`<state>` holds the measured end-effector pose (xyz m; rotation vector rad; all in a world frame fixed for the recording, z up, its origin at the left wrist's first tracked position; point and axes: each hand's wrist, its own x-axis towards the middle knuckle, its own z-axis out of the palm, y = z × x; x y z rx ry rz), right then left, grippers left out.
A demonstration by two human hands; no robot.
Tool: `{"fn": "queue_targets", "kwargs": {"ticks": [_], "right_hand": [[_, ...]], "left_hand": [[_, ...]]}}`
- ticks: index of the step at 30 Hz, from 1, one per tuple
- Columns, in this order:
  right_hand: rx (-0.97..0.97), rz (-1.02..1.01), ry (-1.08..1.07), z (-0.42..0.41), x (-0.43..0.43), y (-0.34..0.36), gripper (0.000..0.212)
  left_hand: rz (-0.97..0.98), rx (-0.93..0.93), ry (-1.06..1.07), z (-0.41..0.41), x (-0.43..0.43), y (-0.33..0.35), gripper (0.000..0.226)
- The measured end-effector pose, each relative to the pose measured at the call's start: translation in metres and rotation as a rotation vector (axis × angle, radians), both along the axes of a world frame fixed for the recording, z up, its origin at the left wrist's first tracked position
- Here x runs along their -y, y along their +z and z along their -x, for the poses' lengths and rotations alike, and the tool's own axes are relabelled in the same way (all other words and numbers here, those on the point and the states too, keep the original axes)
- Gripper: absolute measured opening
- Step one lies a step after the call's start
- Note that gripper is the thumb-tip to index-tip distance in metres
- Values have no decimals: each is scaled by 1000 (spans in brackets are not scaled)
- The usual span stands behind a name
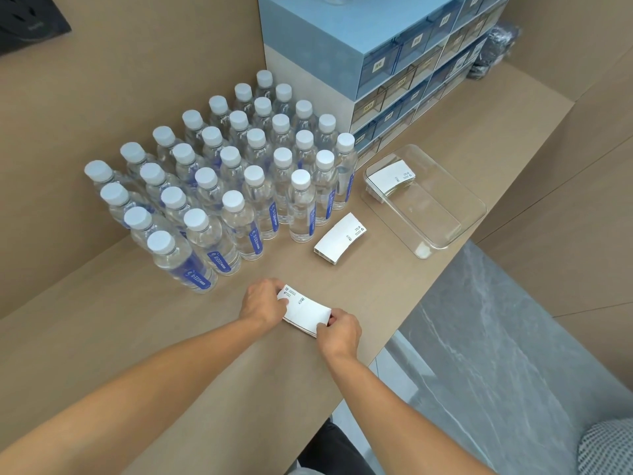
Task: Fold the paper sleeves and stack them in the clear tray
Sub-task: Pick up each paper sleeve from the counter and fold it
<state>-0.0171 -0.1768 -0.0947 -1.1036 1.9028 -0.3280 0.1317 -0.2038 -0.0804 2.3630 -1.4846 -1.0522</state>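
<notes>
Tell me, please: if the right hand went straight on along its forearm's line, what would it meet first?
Probably the loose paper sleeve on the counter. The right hand points up and slightly left from the held sleeves; the bottles stand beyond. Depth is uncertain.

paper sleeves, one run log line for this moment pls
left hand + right hand: gripping sleeve ends on counter | loose stack: beside tray | clear tray: sleeves in far corner

Tan counter (102,337) — water bottles (233,186), drawer unit (376,80), clear tray (476,214), loose paper sleeves (339,238).
</notes>
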Motion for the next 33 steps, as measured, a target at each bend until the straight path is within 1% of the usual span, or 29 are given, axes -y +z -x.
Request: {"fn": "queue_targets", "kwargs": {"ticks": [3,9,15,19,21,24,27,33], "right_hand": [[-24,11,-19,1,-2,-1,29],[5,-21,-91,0,-1,0,30],[31,-44,-81,0,0,1,28],[56,-55,-68,2,2,1,28],[58,-47,-46,2,4,3,28],[80,-33,0,1,8,7,27],[130,-70,31,1,14,13,27],[172,-62,187,3,24,27,41]], "left_hand": [[-31,-23,41,0,0,1,23],[-110,-132,145,-6,1,-1,25],[-168,-291,194,-17,0,-7,28],[-188,-437,236,-24,-3,-4,24],[-222,-534,270,-27,-8,-1,19],[-248,-658,334,-29,-17,1,22],[-234,-708,378,-31,-21,4,23],[-147,-785,450,-34,-13,22,31]]}}
